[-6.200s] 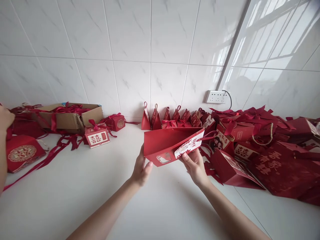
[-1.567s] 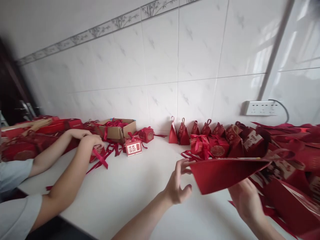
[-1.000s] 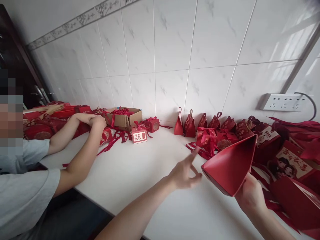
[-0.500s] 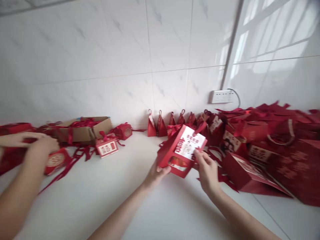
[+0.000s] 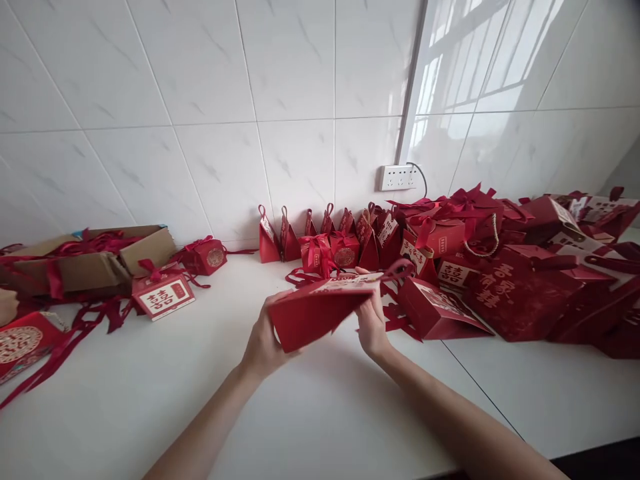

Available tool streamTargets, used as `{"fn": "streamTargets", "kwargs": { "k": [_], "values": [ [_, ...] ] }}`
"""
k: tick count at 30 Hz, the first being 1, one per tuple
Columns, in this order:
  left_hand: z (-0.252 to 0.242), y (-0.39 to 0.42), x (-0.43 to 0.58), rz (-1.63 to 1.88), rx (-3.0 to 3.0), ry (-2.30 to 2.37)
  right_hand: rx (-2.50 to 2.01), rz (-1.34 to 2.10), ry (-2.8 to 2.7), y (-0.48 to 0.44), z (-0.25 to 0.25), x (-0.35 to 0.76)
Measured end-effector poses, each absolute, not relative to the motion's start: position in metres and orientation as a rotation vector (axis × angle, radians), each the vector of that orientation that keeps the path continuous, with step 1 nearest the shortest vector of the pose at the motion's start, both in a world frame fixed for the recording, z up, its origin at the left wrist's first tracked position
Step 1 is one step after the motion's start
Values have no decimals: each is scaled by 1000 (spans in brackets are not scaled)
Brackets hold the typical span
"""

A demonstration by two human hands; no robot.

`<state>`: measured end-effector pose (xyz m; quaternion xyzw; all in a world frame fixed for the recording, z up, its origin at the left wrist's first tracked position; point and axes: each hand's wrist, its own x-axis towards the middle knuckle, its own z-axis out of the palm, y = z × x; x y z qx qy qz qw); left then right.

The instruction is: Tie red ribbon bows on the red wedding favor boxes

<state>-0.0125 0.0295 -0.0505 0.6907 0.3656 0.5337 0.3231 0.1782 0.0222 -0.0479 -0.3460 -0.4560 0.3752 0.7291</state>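
Note:
Between my two hands is a red paper gift box (image 5: pixel 317 317), raised over the white tabletop and tilted so its plain red side faces me. Its white printed panel shows only as a thin strip along the top, and a dark red ribbon loop sticks out at the right. My left hand (image 5: pixel 264 341) is wrapped around the box's left end. My right hand (image 5: pixel 373 323) grips the right end, its fingers partly hidden behind the box. Just behind stand small red boxes tied with ribbon bows (image 5: pixel 316 255).
Pointed red boxes (image 5: pixel 270 241) line the tiled wall. Red bags and boxes (image 5: pixel 520 293) are heaped at right, below a white power strip (image 5: pixel 399 178). At left are a cardboard box (image 5: pixel 147 250) of ribbons, a white-labelled box (image 5: pixel 164 297) and another person's hand (image 5: pixel 7 305).
The gift box has been turned, so its printed front with the window no longer faces me. My view has shifted right; the other person's arms are mostly out of frame.

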Motion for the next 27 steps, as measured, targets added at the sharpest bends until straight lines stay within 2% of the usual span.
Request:
{"fn": "streamTargets", "kwargs": {
  "k": [4, 12, 18, 27],
  "values": [
    [-53, 31, -18, 1549, 2104, 845, -763, 722, -1057, 23, -57, 181],
    [-52, 29, -14, 1535, 2228, 870, -771, 753, -997, 28, -61, 183],
    [-51, 27, -12, 1478, 2020, 853, -684, 868, -954, 27, -53, 183],
    [-42, 26, -4, 1385, 1326, 945, -765, 945, -1023, 23, -49, 181]
  ]
}}
